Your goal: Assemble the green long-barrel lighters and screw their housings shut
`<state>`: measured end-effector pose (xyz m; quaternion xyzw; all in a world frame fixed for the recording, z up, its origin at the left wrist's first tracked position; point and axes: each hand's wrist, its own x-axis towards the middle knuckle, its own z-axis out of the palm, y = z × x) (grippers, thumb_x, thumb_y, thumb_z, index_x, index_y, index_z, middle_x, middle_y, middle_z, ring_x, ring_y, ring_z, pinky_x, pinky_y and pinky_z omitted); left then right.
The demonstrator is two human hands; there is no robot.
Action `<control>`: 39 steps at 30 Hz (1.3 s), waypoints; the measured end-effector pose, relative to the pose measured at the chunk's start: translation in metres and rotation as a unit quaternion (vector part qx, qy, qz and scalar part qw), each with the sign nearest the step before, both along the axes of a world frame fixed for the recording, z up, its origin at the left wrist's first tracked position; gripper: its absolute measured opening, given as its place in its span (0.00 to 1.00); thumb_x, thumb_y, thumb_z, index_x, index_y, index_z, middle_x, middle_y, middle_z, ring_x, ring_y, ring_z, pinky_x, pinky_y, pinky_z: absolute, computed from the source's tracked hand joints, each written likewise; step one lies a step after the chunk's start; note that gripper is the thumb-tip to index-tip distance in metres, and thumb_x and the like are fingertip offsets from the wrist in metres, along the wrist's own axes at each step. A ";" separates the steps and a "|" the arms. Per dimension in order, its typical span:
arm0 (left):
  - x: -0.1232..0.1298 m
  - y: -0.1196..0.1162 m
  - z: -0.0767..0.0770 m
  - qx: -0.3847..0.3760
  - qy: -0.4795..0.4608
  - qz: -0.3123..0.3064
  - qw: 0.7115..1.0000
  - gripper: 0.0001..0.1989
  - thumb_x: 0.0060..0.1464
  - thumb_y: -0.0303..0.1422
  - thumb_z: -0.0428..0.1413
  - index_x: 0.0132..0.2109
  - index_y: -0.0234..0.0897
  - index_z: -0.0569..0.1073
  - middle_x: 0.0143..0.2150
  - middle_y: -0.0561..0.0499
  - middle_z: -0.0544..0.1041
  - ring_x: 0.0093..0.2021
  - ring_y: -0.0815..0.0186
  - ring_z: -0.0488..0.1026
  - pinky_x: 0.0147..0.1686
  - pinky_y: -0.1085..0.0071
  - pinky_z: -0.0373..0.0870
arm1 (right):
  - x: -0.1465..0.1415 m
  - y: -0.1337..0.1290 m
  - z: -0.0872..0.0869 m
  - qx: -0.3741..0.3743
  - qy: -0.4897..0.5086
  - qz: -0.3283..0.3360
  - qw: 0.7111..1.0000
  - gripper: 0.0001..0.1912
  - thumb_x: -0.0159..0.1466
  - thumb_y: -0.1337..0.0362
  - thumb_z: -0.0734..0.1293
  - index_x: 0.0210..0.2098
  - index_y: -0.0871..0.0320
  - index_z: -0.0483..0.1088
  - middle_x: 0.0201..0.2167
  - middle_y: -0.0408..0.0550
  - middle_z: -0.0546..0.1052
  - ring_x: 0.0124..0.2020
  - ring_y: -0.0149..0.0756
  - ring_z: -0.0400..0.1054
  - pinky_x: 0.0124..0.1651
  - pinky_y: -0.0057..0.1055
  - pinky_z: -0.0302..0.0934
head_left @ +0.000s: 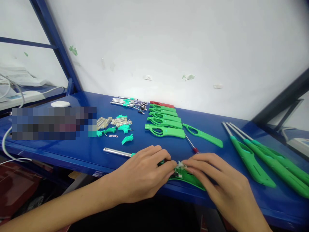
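On the table's near edge lies an opened green gas lighter (190, 179), its hollow handle half facing up with small parts inside. A metal lighter tube (117, 152) sticks out on its left, partly behind my left hand. My left hand (146, 169) is closed over the lighter, thumb and forefinger pinched at its inner parts. My right hand (217, 175) has its fingertips closed at the handle's opening, beside a small translucent piece (180, 165). The fingers hide exactly what they pinch. Just beyond lies a screwdriver (195, 150) with a dark red handle.
Several green handle halves (166, 132) and a red one (162, 104) lie in a row beyond my hands. Assembled lighters (253, 164) lie at right. Green triggers (124, 128), clear igniter-like pieces (104, 123) and wired metal tubes (123, 102) lie left, near a blurred-out patch.
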<state>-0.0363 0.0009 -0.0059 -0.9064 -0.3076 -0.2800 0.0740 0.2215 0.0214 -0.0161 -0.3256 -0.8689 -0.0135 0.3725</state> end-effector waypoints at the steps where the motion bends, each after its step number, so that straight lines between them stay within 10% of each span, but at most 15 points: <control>1: 0.000 0.000 0.000 0.000 0.000 0.001 1.000 0.13 0.77 0.28 0.48 0.54 0.30 0.77 0.46 0.43 0.77 0.43 0.59 0.73 0.47 0.60 0.77 | 0.000 0.000 -0.001 -0.003 -0.001 -0.005 1.000 0.09 0.75 0.65 0.68 0.50 0.47 0.81 0.45 0.44 0.83 0.44 0.36 0.80 0.49 0.31 0.73; 39: 0.000 -0.001 0.001 0.004 0.004 -0.002 1.000 0.13 0.75 0.26 0.49 0.52 0.30 0.78 0.44 0.43 0.76 0.41 0.59 0.72 0.44 0.62 0.75 | 0.002 -0.005 0.000 -0.036 -0.005 -0.002 0.999 0.10 0.75 0.62 0.68 0.52 0.46 0.81 0.45 0.41 0.84 0.45 0.36 0.80 0.52 0.32 0.73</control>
